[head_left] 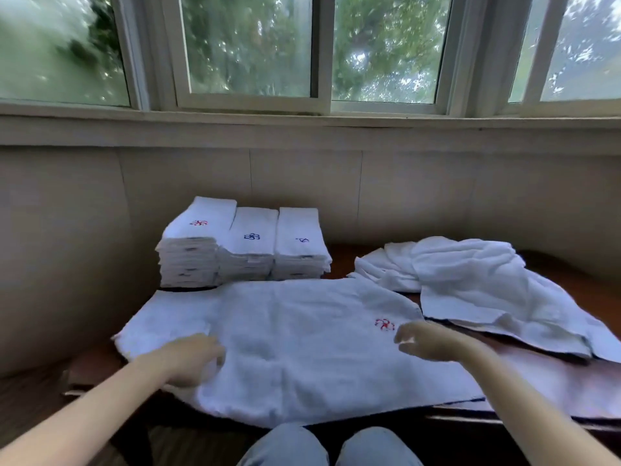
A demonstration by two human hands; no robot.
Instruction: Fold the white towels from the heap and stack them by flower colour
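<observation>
Lying nine-to-three, your spread white red-flowered towel [302, 338] has left hand [191, 359] pressing flat, right hand [425, 339] hovering loose, empty.

We see soft daylight entering through the windows [255, 48] ahead, bright and slightly washed out, with the foliage beyond smeared into green blur. The wall [302, 183] beneath the sill sits in dull shade. The spread towel [295, 334] takes a cool bluish cast (its weave barely resolves). Both hands look motion-blurred, the right hand [426, 341] most. Wide-angle distortion bows the sill and bends the frame edges; lower corners fall dim.
</observation>
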